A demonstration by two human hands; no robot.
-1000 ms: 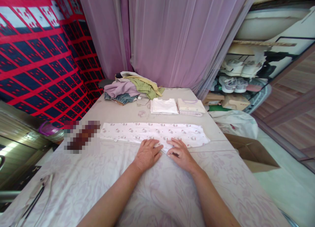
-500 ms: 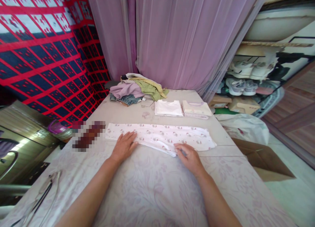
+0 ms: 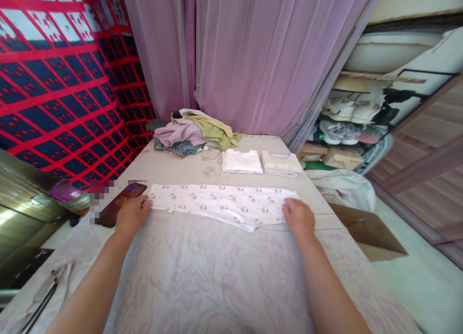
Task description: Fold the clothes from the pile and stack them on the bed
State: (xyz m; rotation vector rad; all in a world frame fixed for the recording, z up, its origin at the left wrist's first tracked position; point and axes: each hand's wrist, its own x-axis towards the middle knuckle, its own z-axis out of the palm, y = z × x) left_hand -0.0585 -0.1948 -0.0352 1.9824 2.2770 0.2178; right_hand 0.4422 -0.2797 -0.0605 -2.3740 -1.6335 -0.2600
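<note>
Printed garment between folded stacks and hands, phone beside.

bare tablecloth before hands, clothes pile crowding far end

A white printed garment, dotted with small pinkish motifs, lies flat on the table, folded into a long narrow strip running left to right. Its near edge bulges slightly toward the person near the middle.
</note>
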